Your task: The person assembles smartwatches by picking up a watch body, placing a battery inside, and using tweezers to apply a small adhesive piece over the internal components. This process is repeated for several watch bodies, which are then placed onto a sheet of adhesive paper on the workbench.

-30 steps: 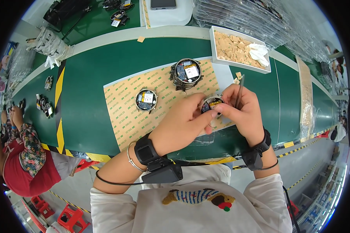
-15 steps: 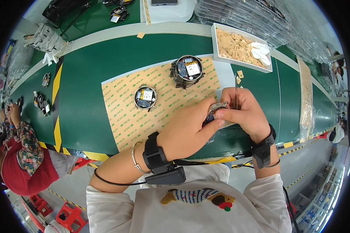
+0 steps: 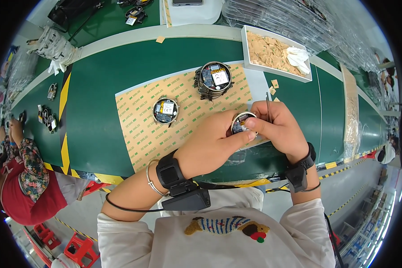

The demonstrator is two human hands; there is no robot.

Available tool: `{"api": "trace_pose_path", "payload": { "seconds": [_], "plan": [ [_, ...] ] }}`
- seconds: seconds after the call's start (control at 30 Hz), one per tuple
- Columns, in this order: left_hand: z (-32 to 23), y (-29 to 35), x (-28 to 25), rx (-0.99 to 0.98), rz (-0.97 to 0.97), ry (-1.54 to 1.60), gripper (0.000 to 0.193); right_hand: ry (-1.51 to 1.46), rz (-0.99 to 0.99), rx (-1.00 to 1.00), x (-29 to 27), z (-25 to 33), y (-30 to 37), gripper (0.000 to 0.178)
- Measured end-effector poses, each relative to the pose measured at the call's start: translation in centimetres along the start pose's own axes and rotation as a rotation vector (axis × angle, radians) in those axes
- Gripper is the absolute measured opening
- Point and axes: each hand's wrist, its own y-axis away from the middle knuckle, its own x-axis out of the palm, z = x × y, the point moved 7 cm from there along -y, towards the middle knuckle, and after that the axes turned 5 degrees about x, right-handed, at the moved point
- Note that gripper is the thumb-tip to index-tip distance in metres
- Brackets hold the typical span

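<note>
Left hand (image 3: 212,145): fingers curled closed around a small round device (image 3: 242,123), gripping its rim from the left and below.
Right hand (image 3: 279,127): fingers bent, thumb and forefinger pinched on the device's right edge; thin metal tweezers (image 3: 268,106) stand upright between its fingers.
Round device: silver ring casing, open face showing a circuit board with an orange patch; held just above the near edge of the tan mat (image 3: 183,111) on the green table (image 3: 107,76).
Also present: a second open device (image 3: 165,110) on the mat; a stack of devices (image 3: 214,78) behind it; a white tray (image 3: 254,64) of tan squares beyond the right hand.
</note>
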Motion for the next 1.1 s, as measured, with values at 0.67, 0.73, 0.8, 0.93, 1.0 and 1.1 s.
{"api": "trace_pose_path", "payload": {
  "seconds": [0.67,0.73,0.8,0.93,1.0,1.1],
  "plan": [
    [0.0,-0.3,0.4,-0.001,0.018,-0.017,0.018,-0.065,0.109,0.086,0.4,-0.9,0.0,0.019],
    [0.0,-0.2,0.6,0.000,0.026,-0.031,0.019,-0.065,0.143,0.059,0.4,-0.9,0.1,0.019],
    [-0.3,-0.2,0.9,0.005,0.044,-0.061,0.021,0.007,0.166,0.053,0.4,-1.0,0.1,0.018],
    [-0.4,-0.2,0.9,0.035,-0.010,-0.081,0.025,0.033,0.122,0.026,0.6,-0.3,0.3,0.015],
    [-0.2,0.1,0.7,0.033,-0.025,-0.119,0.026,0.030,0.103,0.002,1.0,0.3,0.5,0.015],
    [-1.2,0.5,0.2,0.017,-0.072,-0.222,0.028,-0.042,0.067,-0.002,0.7,0.4,0.8,0.016]
  ]
}}
